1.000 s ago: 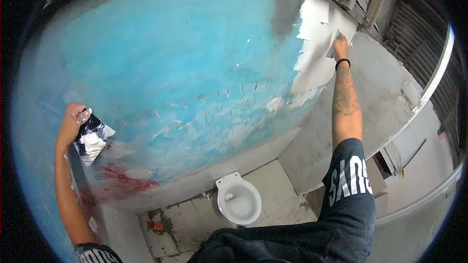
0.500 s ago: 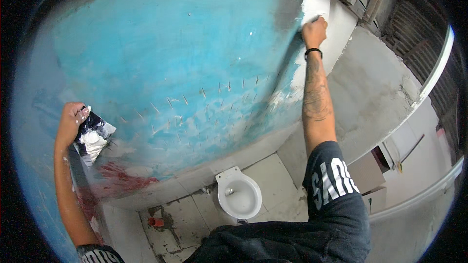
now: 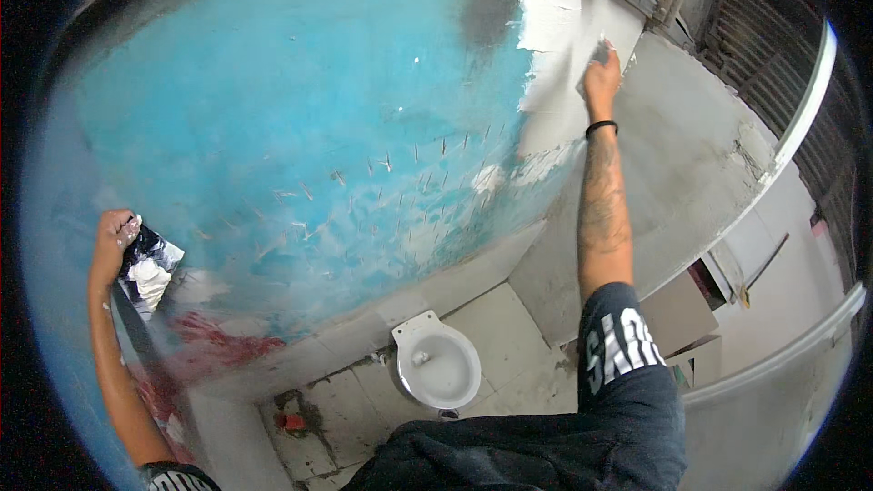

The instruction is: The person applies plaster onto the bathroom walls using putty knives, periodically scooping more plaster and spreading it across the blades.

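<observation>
At the far left, my left hand grips the upper edge of a dark flat plate. A thick lump of white putty sits on that plate, and white smears mark my fingers. My right arm reaches up to the far right, where my right hand is closed around a small grey tool, probably a scraper, mostly hidden by the fingers. It is at the white putty coat, which covers the upper right end of the blue wall. The coat's left edge is ragged.
A white toilet bowl stands below on the tiled floor. Near it lies a red pipe piece. On the right rises a grey partition wall, with cardboard boxes beyond. Scratches cover the lower blue wall.
My right hand has moved down and slightly right over the white coat. The view has shifted a little; my left hand still holds the plate, now lower and further left in view.
</observation>
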